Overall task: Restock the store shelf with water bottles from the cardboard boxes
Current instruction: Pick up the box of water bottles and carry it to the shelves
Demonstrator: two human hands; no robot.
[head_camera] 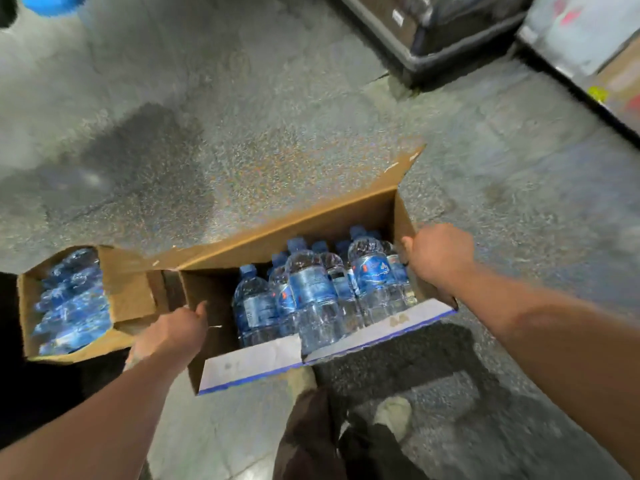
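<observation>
Gripping the open cardboard box (329, 216) at lower centre, the left hand (169, 336) clamps its left wall and the right hand (438, 252) its right wall. Water bottles (311, 285) stand inside. A second box (131, 289), holding more bottles, sits at left on the floor (242, 116).

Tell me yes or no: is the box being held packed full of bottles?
No: in the held box, water bottles fill only the end by the right hand; the end by the left hand shows bare cardboard.
</observation>
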